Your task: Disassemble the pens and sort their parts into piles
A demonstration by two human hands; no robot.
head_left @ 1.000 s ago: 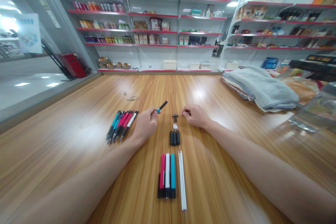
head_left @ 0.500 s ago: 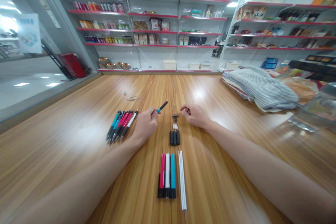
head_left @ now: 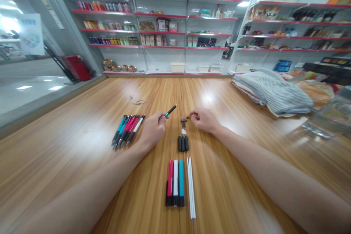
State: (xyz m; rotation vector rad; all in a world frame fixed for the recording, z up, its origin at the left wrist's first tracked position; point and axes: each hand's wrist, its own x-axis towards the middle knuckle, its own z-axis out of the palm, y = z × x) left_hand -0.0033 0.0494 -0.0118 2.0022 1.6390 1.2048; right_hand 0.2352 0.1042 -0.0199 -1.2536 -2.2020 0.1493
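My left hand (head_left: 154, 128) is closed around a blue pen (head_left: 170, 111), its black grip and thin point angled up to the right. Thumb and fingers of my right hand (head_left: 204, 120) pinch a small dark pen tip (head_left: 188, 117), just above the other small tips (head_left: 183, 120). Below these lie tiny springs (head_left: 183, 125), small white pieces (head_left: 183, 131) and three black grips (head_left: 183, 143). Nearer to me are pink, white and blue pen barrels (head_left: 175, 178) and thin white refills (head_left: 191, 188). Several whole pens (head_left: 127, 130) lie left of my left hand.
On the wooden table (head_left: 109, 190) a small ring-shaped strip (head_left: 140, 102) and a tiny shiny piece (head_left: 131, 97) lie at the far left. Folded cloths (head_left: 274, 89) and a clear container (head_left: 326, 117) stand on the right. Stocked shelves (head_left: 161, 33) rise behind.
My right hand has closed on a small dark tip beside the others, and has barely shifted. My left hand keeps the blue pen in nearly the same place.
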